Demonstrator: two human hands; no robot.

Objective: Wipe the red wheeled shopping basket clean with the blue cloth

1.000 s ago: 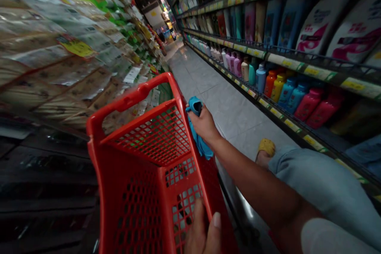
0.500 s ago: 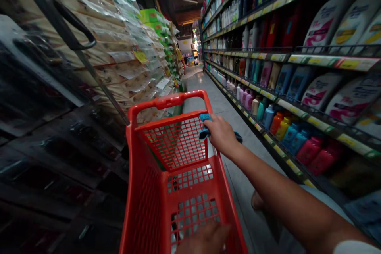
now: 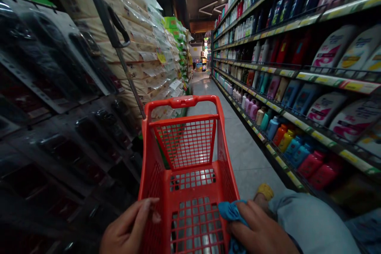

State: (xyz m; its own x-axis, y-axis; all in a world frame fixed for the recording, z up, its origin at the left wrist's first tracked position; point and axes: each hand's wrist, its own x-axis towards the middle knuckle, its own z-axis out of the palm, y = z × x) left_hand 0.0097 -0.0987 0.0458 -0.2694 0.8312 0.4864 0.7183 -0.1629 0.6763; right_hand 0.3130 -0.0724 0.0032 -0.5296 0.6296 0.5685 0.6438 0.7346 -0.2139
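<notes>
In front of me stands a red plastic shopping cart (image 3: pixel 190 192) with a grid basket and a looped handle at its far end. My right hand (image 3: pixel 262 226) is closed on a blue cloth (image 3: pixel 230 210), pressed at the cart's right rim. My left hand (image 3: pixel 131 226) is over the left rim near the front, its fingers partly stretched and apart, with nothing visible in them. Whether it touches the rim I cannot tell. No goods show in the basket.
Shelves of shampoo bottles (image 3: pixel 309 154) line the right side. Hanging packaged goods (image 3: pixel 56 59) and stacked wrapped packs (image 3: pixel 145 51) fill the left, with a metal pole and black handle (image 3: pixel 116 27) beside them. The tiled aisle (image 3: pixel 202 83) runs ahead. My bent knee (image 3: pixel 312 222) is at lower right.
My right hand, with the blue cloth, has come back along the right rim from the far end towards me. My left hand has moved from inside the basket to the left rim.
</notes>
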